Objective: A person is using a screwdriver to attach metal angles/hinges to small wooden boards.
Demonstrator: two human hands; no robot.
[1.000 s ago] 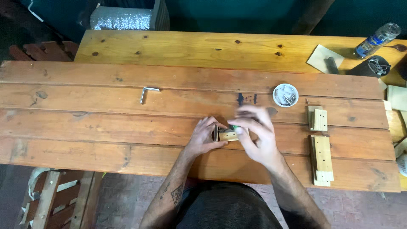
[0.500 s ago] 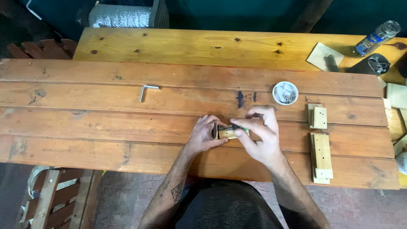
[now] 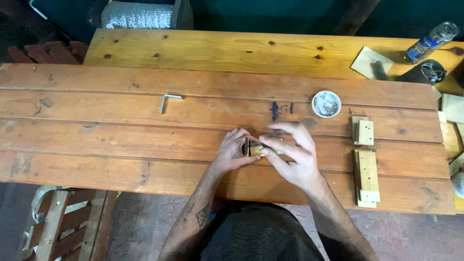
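**Both hands on a small wooden block at the near middle of the counter**

The left hand point(image 3: 234, 152) is curled around the left end of a small wooden block point(image 3: 255, 149), fingers closed against it. The right hand point(image 3: 292, 152) covers the block's right side; its fingers are bent and partly blurred, and it cannot be told whether they pinch the block or only rest on it. The block lies on the plank counter point(image 3: 121, 140), near its front edge and about midway along.

Far and to the right of the hands sits a small round white dish point(image 3: 326, 104) holding small metal pieces. Further right lie two pale wooden blocks, a short one point(image 3: 363, 131) and a longer one point(image 3: 367, 176) nearer the front edge. A bent metal key point(image 3: 166, 100) lies well to the left. At the far right corner a clear plastic bottle point(image 3: 431, 41) with a blue band label lies tilted, beside a tan square sheet point(image 3: 369, 60). A silvery roll point(image 3: 137, 15) stands beyond the far edge.
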